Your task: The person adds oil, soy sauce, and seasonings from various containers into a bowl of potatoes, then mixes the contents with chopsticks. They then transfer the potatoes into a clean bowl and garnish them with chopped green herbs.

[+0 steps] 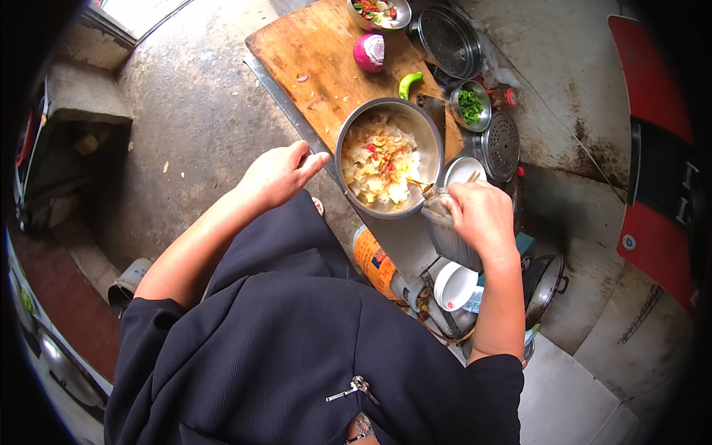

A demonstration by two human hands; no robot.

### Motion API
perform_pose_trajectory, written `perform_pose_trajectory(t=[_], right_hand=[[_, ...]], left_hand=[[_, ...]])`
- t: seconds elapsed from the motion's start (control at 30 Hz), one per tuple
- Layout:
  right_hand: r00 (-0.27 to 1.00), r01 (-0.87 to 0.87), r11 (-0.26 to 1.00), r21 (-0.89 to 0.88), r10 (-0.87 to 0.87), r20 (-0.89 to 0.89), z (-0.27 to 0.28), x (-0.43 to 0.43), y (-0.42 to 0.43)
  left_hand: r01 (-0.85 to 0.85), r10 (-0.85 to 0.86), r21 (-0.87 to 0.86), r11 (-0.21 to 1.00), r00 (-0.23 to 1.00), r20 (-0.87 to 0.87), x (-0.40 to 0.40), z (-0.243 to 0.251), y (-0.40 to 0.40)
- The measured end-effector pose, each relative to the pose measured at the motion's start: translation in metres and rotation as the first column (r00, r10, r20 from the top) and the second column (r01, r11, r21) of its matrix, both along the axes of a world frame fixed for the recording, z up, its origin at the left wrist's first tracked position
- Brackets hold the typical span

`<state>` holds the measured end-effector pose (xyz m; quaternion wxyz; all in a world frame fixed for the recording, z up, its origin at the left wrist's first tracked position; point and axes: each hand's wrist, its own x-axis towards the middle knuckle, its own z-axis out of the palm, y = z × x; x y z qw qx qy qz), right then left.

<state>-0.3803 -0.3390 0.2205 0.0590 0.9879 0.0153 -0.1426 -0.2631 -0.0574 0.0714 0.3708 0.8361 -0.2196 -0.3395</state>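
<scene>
My right hand grips the neck of a ribbed bottle, tilted with its mouth over the right rim of a metal bowl. A dark liquid shows at the bottle's mouth. Pale, ruffled pieces of food with red and green bits on top lie in the bowl, which stands at the near end of a wooden cutting board. My left hand is just left of the bowl, its fingers curled and its thumb and forefinger near each other; nothing is seen in it, though the inside of the hand is hidden.
A cut red onion, a green pepper and a cleaver blade lie on the board. Bowls of chopped peppers and green herbs stand beyond and right. Perforated metal steamers, a white bowl and white dishes are at the right.
</scene>
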Motion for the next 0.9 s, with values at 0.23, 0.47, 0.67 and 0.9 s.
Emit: perform_pose_trajectory(t=[0.23, 0.47, 0.67, 0.9], right_hand=[[0.989, 0.069, 0.992, 0.102, -0.082, 0.123, 0.002, -0.009, 0.000], [0.868, 0.157, 0.905, 0.396, -0.318, 0.381, 0.005, -0.046, 0.013], [0.865, 0.070, 0.936, 0.346, -0.230, 0.447, 0.006, -0.071, 0.038], [0.768, 0.194, 0.889, 0.416, -0.401, 0.499, -0.004, -0.113, 0.058]], left_hand=[[-0.068, 0.066, -0.111, 0.992, 0.998, -0.023, -0.005, -0.001, 0.001], [-0.161, -0.043, -0.520, 0.839, 0.933, -0.357, -0.012, 0.027, -0.024], [0.085, -0.254, -0.616, 0.783, 0.948, -0.192, -0.039, 0.073, -0.075], [0.463, -0.344, -0.466, 0.754, 0.883, 0.320, -0.068, 0.088, -0.093]])
